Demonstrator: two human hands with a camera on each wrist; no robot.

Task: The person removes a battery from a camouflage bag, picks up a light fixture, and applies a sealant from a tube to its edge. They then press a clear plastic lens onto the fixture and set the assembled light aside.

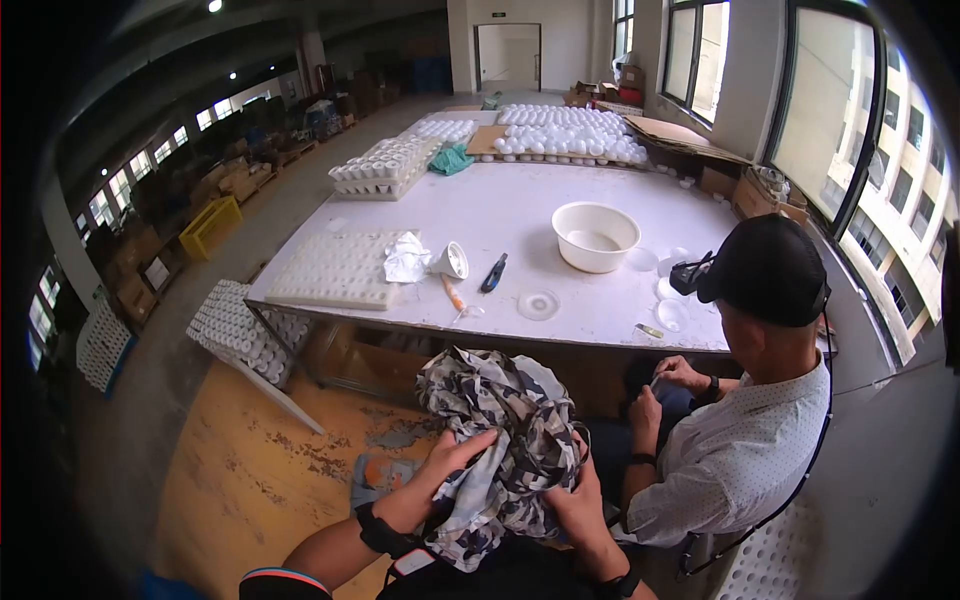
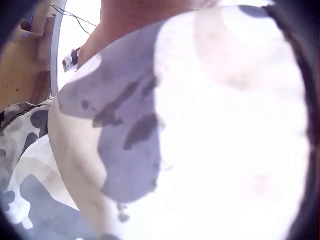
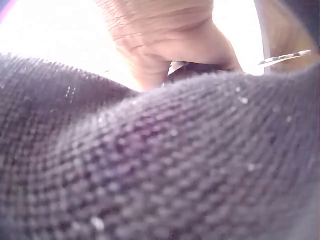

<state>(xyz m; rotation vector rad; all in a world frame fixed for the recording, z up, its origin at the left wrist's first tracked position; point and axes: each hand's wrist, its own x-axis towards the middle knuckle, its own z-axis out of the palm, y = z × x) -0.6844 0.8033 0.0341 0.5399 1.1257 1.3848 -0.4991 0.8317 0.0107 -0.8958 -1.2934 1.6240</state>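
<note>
A bunched camouflage-print cloth (image 1: pixel 500 430), grey, white and dark, is held in front of the body, short of the table's near edge. My left hand (image 1: pixel 452 465) grips its left side, thumb lying over the folds. On the other side my right hand (image 1: pixel 578 500) holds the lower right part, with its fingers mostly hidden behind the fabric. The left wrist view is nearly filled by the same cloth (image 2: pixel 125 130), with some skin along the top. In the right wrist view, dark knitted fabric (image 3: pixel 165 155) covers the lower part and the right hand (image 3: pixel 170 35) shows above it.
Ahead is a white table (image 1: pixel 440 220) bearing a white basin (image 1: pixel 597 245), a blue-black cutter (image 1: pixel 494 273), a lamp-like white cone (image 1: pixel 453 261), a foam tray (image 1: pixel 330 275) and stacked white bulb-like parts (image 1: pixel 570 130). A seated person (image 1: pixel 740 420) in a cap works close on the right.
</note>
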